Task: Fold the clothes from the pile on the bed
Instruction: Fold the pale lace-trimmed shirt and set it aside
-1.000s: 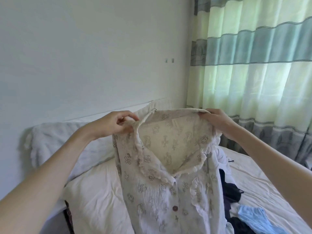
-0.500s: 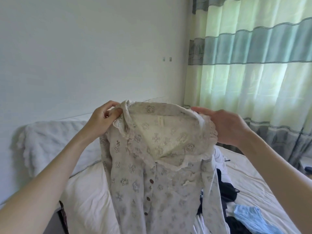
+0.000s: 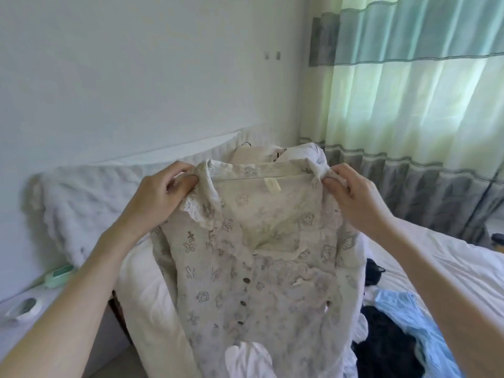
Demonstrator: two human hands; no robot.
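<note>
Now my fingers (image 3: 188, 178) are curled narrow, and they pinch cloth on both sides. My left hand (image 3: 161, 197) grips the left shoulder of the shirt (image 3: 253, 268) just beside the lace collar (image 3: 196, 211), thumb in front and the other fingers behind. My right hand (image 3: 354, 197) pinches the right shoulder in the same way. Between the two hands the neckline is stretched almost straight, and the small label inside the neck shows in the middle.

I hold the shirt up in the air above the bed (image 3: 425, 257), with its buttoned front toward me. It is cream with a small grey print, the buttons look closed, and the body hangs down loose out of the bottom of the view. I cannot see where the sleeves hang.

I judge that the folding of this shirt is not yet begun: it is only opened and held by the shoulders. It must be laid flat and folded. Under it and to my right the pile (image 3: 387, 336) lies on the bed, with dark clothes and a light blue garment (image 3: 409, 315) unfolded. I see no finished folded stack, so most of the task seems left.
</note>
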